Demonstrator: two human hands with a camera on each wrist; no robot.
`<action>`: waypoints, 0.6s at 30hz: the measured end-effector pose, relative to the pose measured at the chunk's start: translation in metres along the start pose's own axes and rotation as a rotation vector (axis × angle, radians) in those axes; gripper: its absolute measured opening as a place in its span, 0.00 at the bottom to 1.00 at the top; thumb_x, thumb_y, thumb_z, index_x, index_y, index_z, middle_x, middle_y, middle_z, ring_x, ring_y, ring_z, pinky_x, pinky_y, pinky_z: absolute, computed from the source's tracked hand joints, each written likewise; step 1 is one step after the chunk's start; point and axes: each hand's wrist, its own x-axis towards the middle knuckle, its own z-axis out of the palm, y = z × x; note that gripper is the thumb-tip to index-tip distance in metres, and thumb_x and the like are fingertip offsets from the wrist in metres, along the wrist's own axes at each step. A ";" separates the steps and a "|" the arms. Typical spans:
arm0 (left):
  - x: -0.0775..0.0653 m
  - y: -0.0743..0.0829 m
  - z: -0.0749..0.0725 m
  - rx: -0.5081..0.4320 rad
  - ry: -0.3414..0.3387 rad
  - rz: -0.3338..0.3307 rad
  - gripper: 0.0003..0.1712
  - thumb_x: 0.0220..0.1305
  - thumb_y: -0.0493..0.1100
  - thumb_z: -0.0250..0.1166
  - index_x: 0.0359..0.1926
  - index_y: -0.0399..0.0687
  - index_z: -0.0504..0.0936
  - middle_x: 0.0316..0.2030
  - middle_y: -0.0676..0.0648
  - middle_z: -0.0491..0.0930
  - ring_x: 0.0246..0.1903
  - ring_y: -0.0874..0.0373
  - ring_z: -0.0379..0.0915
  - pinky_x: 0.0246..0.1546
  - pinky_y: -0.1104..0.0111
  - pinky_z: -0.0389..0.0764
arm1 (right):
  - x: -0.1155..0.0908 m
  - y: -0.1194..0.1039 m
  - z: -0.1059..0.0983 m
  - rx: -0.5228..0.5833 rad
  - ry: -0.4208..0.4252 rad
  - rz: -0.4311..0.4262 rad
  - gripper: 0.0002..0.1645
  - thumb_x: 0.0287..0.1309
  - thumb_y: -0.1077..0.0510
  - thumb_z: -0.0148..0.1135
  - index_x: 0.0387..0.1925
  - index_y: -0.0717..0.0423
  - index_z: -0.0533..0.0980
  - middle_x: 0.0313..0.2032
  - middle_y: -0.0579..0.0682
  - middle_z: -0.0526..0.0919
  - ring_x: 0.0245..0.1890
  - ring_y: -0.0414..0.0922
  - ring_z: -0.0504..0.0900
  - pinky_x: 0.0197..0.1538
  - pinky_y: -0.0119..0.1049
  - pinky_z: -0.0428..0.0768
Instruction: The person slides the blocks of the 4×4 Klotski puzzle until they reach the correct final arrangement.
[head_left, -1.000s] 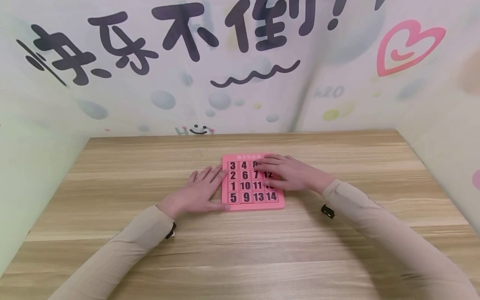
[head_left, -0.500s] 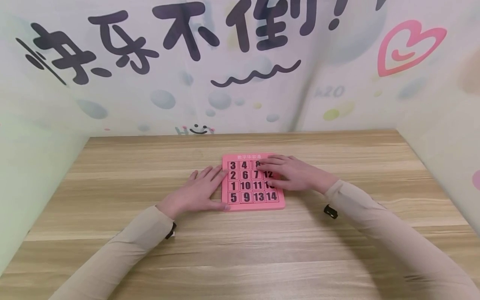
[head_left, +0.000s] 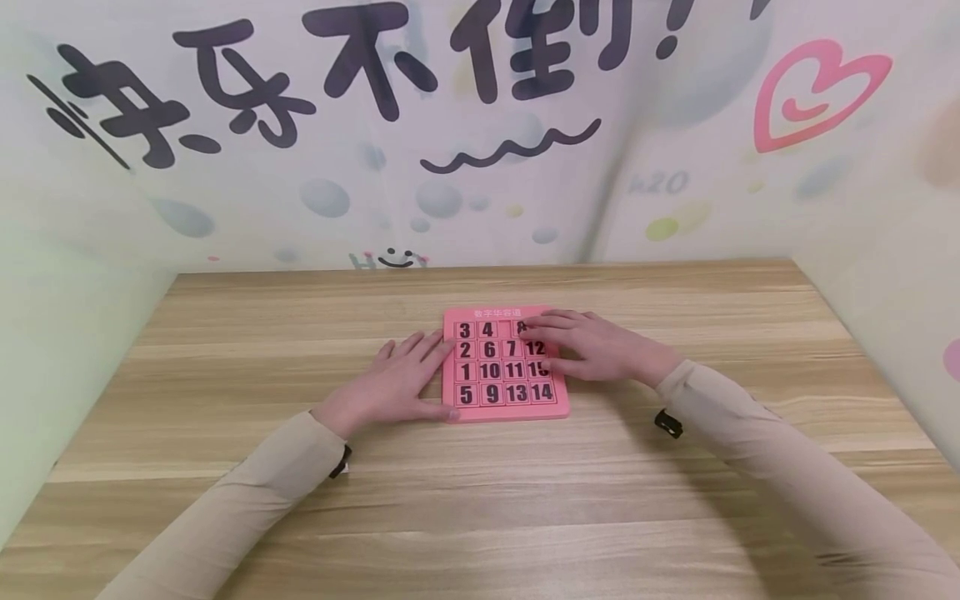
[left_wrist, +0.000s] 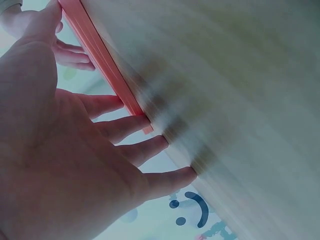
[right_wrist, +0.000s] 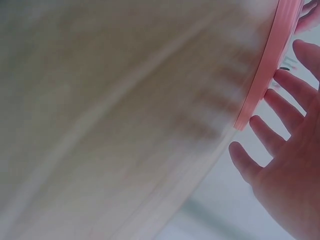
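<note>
A pink number sliding puzzle [head_left: 510, 413] lies flat on the table, its tiles marked in black. In its top row, a bare pink slot [head_left: 505, 328] shows between the 4 tile [head_left: 487, 330] and the 8 tile [head_left: 520, 327]. My left hand [head_left: 393, 383] rests at the puzzle's left side, fingers spread, thumb at the lower left corner. Reaching in from the right, my right hand [head_left: 596, 346] has extended fingertips on the 8 tile and covers the top right corner. Both wrist views show the puzzle's side edge [left_wrist: 105, 62] beside outstretched fingers.
The wood-grain table [head_left: 480, 517] extends around the puzzle on all sides. Behind it stands a white printed wall [head_left: 480, 208] with large dark characters and a pink heart [head_left: 817, 96]. Black bands [head_left: 669, 423] sit at the wrists.
My right hand has shifted slightly right, and the 8 tile has slid right with it, opening a gap beside the 4 tile. My left hand has stayed in place.
</note>
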 end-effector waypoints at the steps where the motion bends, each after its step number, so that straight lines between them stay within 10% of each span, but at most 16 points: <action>1: 0.000 0.000 0.000 -0.001 0.000 0.000 0.60 0.56 0.73 0.60 0.76 0.43 0.48 0.74 0.38 0.43 0.72 0.38 0.37 0.66 0.37 0.40 | 0.000 0.001 0.000 -0.002 -0.001 0.002 0.32 0.68 0.45 0.53 0.70 0.50 0.64 0.71 0.52 0.61 0.70 0.57 0.56 0.65 0.65 0.57; 18: 0.000 0.000 0.001 -0.004 -0.013 -0.008 0.61 0.55 0.74 0.59 0.76 0.43 0.46 0.75 0.39 0.41 0.72 0.38 0.35 0.66 0.38 0.40 | -0.011 0.007 0.000 0.016 0.015 0.034 0.32 0.67 0.43 0.54 0.68 0.51 0.67 0.69 0.52 0.64 0.69 0.57 0.57 0.64 0.65 0.58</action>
